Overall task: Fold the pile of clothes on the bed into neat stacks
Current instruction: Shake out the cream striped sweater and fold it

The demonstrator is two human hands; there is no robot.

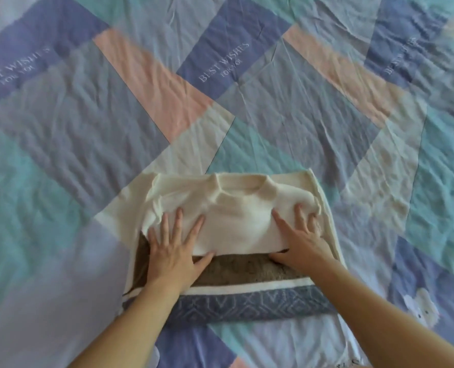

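1. Near the lower middle of the bed, on the patchwork bedspread (pixel 273 115): a cream sweater (pixel 233 208), folded over on itself, neckline turned away from the camera.
2. Cream upper part folded down over a brown band (pixel 247 270), then a thin white stripe, then a blue patterned band (pixel 247 306) at the near edge.
3. Left hand (pixel 175 251) flat on the left part of the cream fold, fingers straight and spread, thumb lying along the fold's near edge over the brown band; pressing, not clasping anything.
4. Right hand (pixel 300 240) flat on the right part of the fold, fingers stretched out toward the right side seam, thumb at the near edge of the cream layer; likewise released and pressing down, gripping nothing.
5. Both bare forearms entering from the bottom corners, crossing the blue patterned band.
6. Wrinkles in the cream fabric around the collar and near the right fingertips.
7. Bedspread in diagonal blocks of pale blue, teal, lavender, pink and cream, creased throughout; lettering "BEST WISHES FOR YOU" (pixel 224 62) on a darker blue block farther up, repeated more blurred at far left and far right.
8. Small white animal print (pixel 421 310) on the bedspread, to the right of the sweater, near the right forearm.
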